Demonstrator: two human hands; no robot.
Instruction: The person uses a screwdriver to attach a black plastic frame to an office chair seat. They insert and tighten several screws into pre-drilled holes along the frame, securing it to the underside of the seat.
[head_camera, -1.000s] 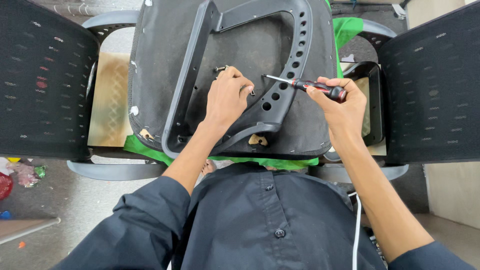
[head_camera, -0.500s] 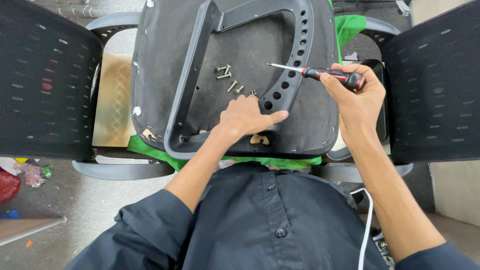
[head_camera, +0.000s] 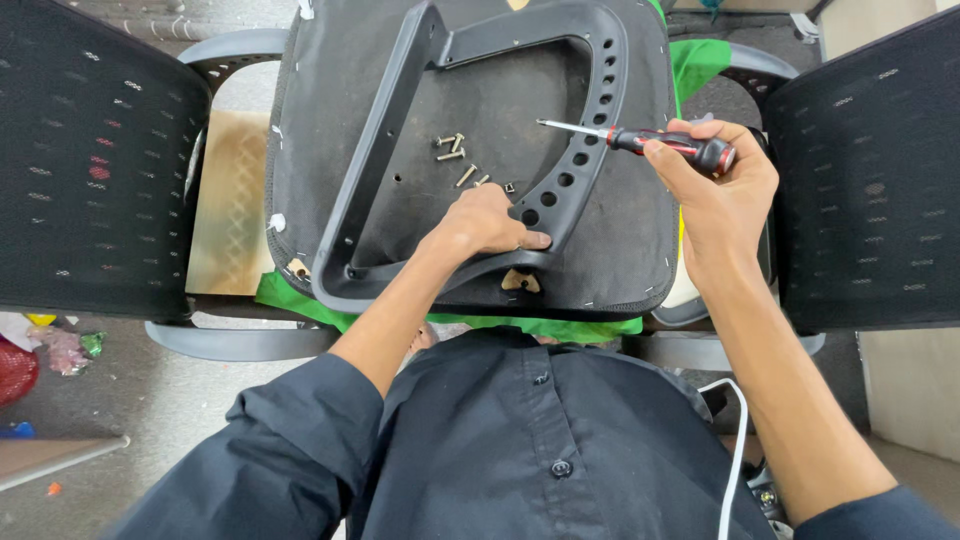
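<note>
Black shirt sleeves frame the near edge of the view. Just past them, the left hand (head_camera: 487, 222) lies closed over the near bar of a grey plastic armrest frame (head_camera: 560, 190), fingers wrapped and pressing it onto the upturned seat cushion (head_camera: 620, 240). The frame looks stiff and light, best held on its solid bar, clear of the row of holes. To the right, the right hand (head_camera: 718, 195) pinches a red-and-black screwdriver (head_camera: 650, 142) by its ridged handle, which seems to offer sure purchase, the tip pointing toward the frame. Farther off, loose screws (head_camera: 458, 158), small and prone to roll, lie on the cushion inside the frame.
</note>
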